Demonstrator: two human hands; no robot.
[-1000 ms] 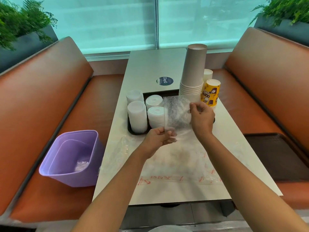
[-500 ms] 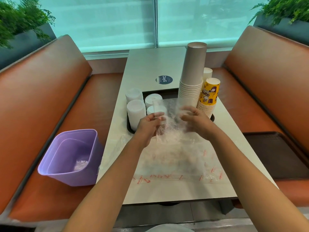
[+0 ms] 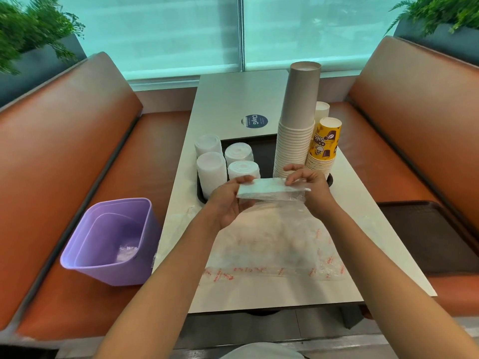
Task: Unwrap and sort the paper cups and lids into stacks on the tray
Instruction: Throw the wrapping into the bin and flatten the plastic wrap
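Clear plastic sheeting with red print lies spread across the near half of the table, likely discarded wrapping kept flat and out of the way. Above it, the left hand and right hand each pinch an end of a folded strip of wrapper, holding it level between them, probably to compact it for the purple bin waiting on the left bench. Just beyond, the dark tray holds the sorted goods: four white lid stacks on its left, the tall grey cup stack and yellow printed cups on its right, grouped by kind.
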